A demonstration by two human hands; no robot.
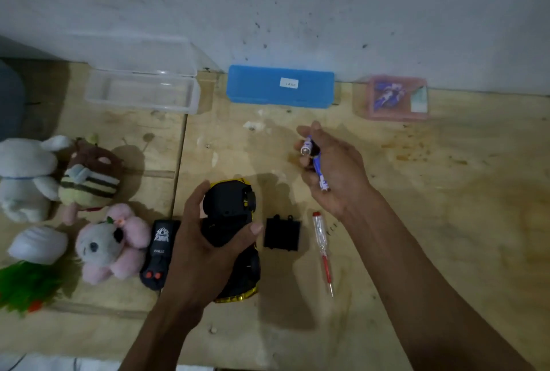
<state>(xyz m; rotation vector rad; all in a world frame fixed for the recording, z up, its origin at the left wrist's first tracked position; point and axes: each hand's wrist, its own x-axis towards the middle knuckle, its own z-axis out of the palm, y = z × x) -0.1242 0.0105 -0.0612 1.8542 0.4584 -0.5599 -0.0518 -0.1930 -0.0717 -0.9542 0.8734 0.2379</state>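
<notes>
A yellow and black toy car (230, 216) lies upside down on the wooden table, and my left hand (205, 248) grips it across its underside. Raised above the table to the right, my right hand (333, 171) holds blue and white batteries (312, 159) in its curled fingers. A black battery cover (282, 233) lies just right of the car. Beside the cover rests a red and clear screwdriver (323, 248), pointing toward me.
A black remote control (157, 254) lies left of the car, next to several plush toys (74, 192). Along the wall stand an open clear box (143, 88), a blue case (279, 86) and a pink box (395, 98) with blue items inside.
</notes>
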